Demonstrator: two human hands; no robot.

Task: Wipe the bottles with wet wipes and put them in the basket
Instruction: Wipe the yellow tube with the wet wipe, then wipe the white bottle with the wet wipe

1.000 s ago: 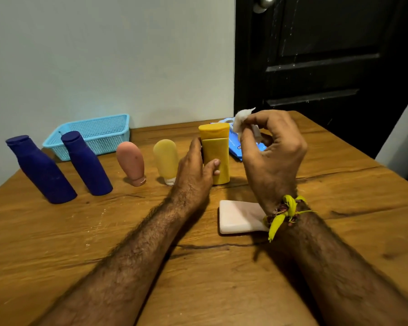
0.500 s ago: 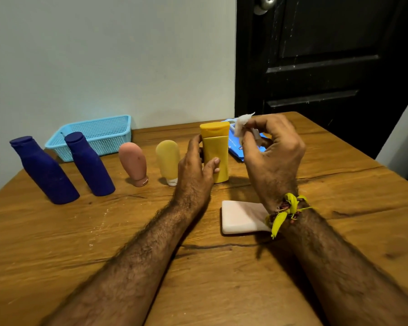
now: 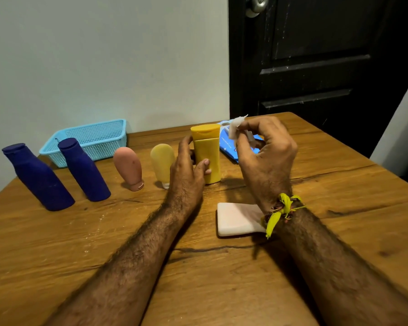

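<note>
Since the light-blue perforated plastic basket point(image 3: 87, 140) at ten o'clock on the wooden desk point(image 3: 198, 278) shows no bottle through its mesh walls, the task looks barely begun: none of the five bottles appears to have been put away. The left hand point(image 3: 187, 170) grips the upright mustard-yellow flip-cap plastic bottle point(image 3: 206, 152) near the desk's centre, at about twelve o'clock, thumb on its front and fingers behind it, its base on the wood. The right hand point(image 3: 265, 149), at one o'clock, pinches a crumpled white wet wipe point(image 3: 234, 128) between thumb and fingertips, just beside the bottle's cap but apart from it, so I judge the first wiping is only about to start. Left to do: this bottle, then the pale-yellow rounded soft bottle point(image 3: 161, 162) just beside it, the pink rounded soft bottle point(image 3: 128, 167), and the two dark-blue tapered bottles point(image 3: 84, 170) point(image 3: 37, 178) toward nine o'clock.

A blue wet-wipe packet point(image 3: 229, 143) lies behind the right hand, mostly hidden, its print too small to read. A white rectangular block point(image 3: 233, 218) at four o'clock is partly covered by the right wrist; I cannot tell what it is. The basket's floor is not fully visible.
</note>
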